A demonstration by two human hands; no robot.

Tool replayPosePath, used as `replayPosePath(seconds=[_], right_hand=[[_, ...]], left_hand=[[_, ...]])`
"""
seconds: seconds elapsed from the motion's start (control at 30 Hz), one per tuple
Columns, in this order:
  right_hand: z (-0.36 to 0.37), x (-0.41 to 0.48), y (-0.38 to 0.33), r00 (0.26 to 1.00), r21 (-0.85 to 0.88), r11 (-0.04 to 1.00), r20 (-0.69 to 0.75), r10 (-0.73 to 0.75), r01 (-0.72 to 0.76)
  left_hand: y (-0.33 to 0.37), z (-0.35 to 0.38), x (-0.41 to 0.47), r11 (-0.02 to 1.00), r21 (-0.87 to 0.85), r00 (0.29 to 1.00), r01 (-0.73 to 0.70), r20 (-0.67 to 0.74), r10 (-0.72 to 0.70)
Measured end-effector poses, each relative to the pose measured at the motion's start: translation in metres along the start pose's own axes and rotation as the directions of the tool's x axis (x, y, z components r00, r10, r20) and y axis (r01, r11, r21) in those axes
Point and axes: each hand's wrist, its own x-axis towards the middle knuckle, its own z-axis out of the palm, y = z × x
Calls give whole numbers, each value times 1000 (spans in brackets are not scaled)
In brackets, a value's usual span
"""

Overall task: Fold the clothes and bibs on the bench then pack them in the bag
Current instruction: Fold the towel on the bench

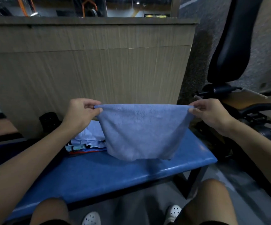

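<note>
Blue cloth [141, 132] hangs spread over the counter [115, 172]. Left grip [81, 112] pinches one top corner, right grip [211, 112] the other. Folded stack [87, 142] lies on the counter at left, partly hidden behind the cloth. Cardboard panel [91, 62] stands behind, with a black chair [228, 46] at right.

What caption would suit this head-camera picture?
Left hand and right hand pinch the top corners of a blue cloth, held up above a blue bench beside a stack of folded clothes.
</note>
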Motion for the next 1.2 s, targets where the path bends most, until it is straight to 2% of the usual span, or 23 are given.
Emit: replayPosePath(seconds=[0.1,0.2,0.3,0.43,0.57,0.7,0.77,0.83,0.9,1.0,1.13,1.17,1.2], right_hand=[[-9,-2,13,1000,-128,992,-21,13,-15],[-19,1,22,997,-198,977,-36,69,-75],[-20,12,32,985,-61,983,-51,167,-170],[-10,32,46,966,192,957,-97,239,-218],[-5,53,66,954,243,958,-216,205,-151],[-4,56,78,947,240,969,-290,138,-68],[2,47,88,948,218,974,-295,122,-57],[14,33,101,949,206,974,-274,154,-99],[31,13,120,959,154,974,-205,197,-167],[63,-22,151,960,-33,960,-43,277,-278],[98,-54,186,898,-302,895,195,395,-328],[105,-57,192,879,-346,879,229,418,-328],[112,-58,196,872,-374,868,233,430,-328]], left_hand=[[-2,3,3,998,65,992,7,123,-15],[-4,12,12,987,134,968,84,225,-113],[-4,31,27,976,74,928,204,303,-217],[-2,68,45,937,-181,917,299,327,-229],[-8,97,69,926,-325,966,195,229,-123],[-13,105,72,945,-323,987,54,164,0],[-23,107,64,948,-313,982,56,191,5],[-42,111,51,942,-314,970,121,237,-46],[-69,118,34,962,-219,954,165,283,-99],[-119,124,4,979,-17,902,204,392,-181],[-172,130,-20,933,295,698,207,624,-352],[-180,134,-21,923,345,685,168,632,-361],[-185,139,-20,924,375,719,78,621,-313]])
